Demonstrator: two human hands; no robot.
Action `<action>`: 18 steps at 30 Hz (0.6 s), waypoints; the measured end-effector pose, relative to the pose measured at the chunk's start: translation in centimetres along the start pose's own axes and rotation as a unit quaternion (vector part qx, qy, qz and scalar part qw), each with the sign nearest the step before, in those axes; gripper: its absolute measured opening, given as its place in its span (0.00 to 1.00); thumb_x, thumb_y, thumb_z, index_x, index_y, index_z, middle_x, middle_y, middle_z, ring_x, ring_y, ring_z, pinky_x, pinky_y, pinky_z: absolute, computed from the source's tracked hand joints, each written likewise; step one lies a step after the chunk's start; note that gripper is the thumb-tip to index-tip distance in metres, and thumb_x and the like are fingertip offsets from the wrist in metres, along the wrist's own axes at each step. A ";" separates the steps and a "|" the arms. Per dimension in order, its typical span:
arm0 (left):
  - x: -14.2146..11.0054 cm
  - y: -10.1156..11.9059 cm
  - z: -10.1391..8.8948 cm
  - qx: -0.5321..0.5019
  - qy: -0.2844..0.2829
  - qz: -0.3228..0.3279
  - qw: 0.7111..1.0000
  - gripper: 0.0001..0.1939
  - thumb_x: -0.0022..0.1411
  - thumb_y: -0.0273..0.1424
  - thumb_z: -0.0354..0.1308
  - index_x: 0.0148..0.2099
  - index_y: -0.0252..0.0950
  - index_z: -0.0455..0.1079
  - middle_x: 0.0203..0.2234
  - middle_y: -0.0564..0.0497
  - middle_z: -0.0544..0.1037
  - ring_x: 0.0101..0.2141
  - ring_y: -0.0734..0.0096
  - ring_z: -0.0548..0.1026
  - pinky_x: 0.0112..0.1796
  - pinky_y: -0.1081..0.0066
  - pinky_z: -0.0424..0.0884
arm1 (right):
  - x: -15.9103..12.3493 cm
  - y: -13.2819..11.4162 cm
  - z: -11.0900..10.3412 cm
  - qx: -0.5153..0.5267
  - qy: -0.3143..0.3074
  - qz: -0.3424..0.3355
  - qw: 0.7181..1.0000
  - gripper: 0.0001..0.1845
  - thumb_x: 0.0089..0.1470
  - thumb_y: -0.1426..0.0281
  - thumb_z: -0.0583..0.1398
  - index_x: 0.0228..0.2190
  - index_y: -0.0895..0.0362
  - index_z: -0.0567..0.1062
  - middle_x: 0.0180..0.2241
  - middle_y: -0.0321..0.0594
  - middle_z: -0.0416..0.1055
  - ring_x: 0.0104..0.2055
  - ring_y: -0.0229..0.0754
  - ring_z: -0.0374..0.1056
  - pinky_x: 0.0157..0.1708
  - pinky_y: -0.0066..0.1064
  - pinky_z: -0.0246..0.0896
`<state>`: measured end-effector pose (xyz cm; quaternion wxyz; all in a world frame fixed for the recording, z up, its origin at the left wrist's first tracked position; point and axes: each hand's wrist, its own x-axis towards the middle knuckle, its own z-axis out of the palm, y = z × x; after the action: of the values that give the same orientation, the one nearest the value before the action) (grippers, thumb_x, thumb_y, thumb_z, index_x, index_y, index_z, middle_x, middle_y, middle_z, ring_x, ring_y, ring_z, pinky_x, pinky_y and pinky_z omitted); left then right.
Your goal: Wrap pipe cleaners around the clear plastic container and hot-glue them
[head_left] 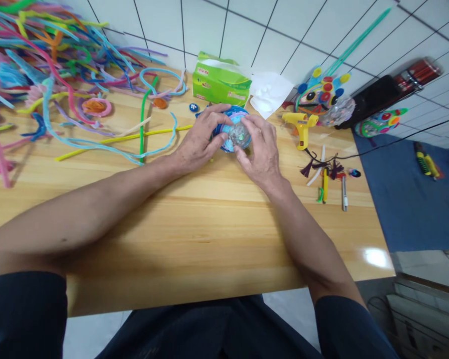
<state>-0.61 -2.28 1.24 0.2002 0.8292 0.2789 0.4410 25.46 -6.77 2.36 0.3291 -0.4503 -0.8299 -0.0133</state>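
Between my two hands, at the back middle of the wooden table, sits a round blue and lilac pipe-cleaner craft [230, 145] with a clear, shiny plastic piece [238, 133] on its face. My left hand [205, 137] curls round its left side, fingers on the upper edge and thumb by the plastic piece. From the right, my right hand [260, 147] closes on the craft, its fingertips at the plastic piece. Part of the craft is hidden under my fingers. Just left of it lies a small blue button-like piece [193, 107].
A heap of coloured pipe cleaners [60, 60] covers the left end. Behind my hands stand a green tissue pack [220, 82] and a crumpled white tissue [269, 94]. To the right are a yellow glue gun [301, 127], its cord, a utility knife [344, 193] and a decorated craft [318, 94].
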 end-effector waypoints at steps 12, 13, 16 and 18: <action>0.1 0.0 -0.2 -0.016 -0.001 -0.016 1.000 0.29 0.87 0.65 0.46 0.68 0.54 0.74 0.75 0.48 0.80 0.81 0.44 0.71 0.81 0.27 0.70 | 0.2 -0.3 -0.1 0.001 -0.013 0.012 1.000 0.35 0.79 0.47 0.58 0.77 0.47 0.71 0.77 0.53 0.72 0.81 0.69 0.66 0.84 0.79 0.57; 0.1 0.0 -0.1 -0.014 -0.001 -0.018 1.000 0.29 0.87 0.65 0.46 0.68 0.55 0.74 0.75 0.49 0.80 0.82 0.45 0.70 0.82 0.28 0.69 | 0.2 -0.2 0.0 0.001 -0.013 0.011 1.000 0.35 0.79 0.47 0.58 0.77 0.47 0.71 0.77 0.53 0.72 0.81 0.69 0.66 0.84 0.79 0.57; 0.0 -0.3 0.0 -0.004 -0.020 -0.021 1.000 0.31 0.89 0.64 0.42 0.72 0.50 0.69 0.78 0.48 0.77 0.83 0.46 0.66 0.83 0.24 0.63 | 0.1 0.1 0.2 0.005 -0.008 -0.001 1.000 0.36 0.79 0.46 0.58 0.78 0.47 0.70 0.77 0.54 0.71 0.82 0.70 0.66 0.84 0.80 0.57; -0.1 -0.6 0.1 0.010 -0.046 -0.012 0.999 0.36 0.88 0.65 0.42 0.75 0.44 0.64 0.81 0.45 0.72 0.85 0.46 0.63 0.84 0.22 0.59 | 0.0 0.3 0.3 0.007 -0.003 -0.005 1.000 0.36 0.79 0.45 0.58 0.78 0.48 0.70 0.77 0.54 0.71 0.82 0.70 0.66 0.84 0.80 0.57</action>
<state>-0.71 -1.84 0.77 0.2099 0.8473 0.2838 0.3967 25.51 -6.49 2.10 0.3300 -0.4437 -0.8332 -0.0077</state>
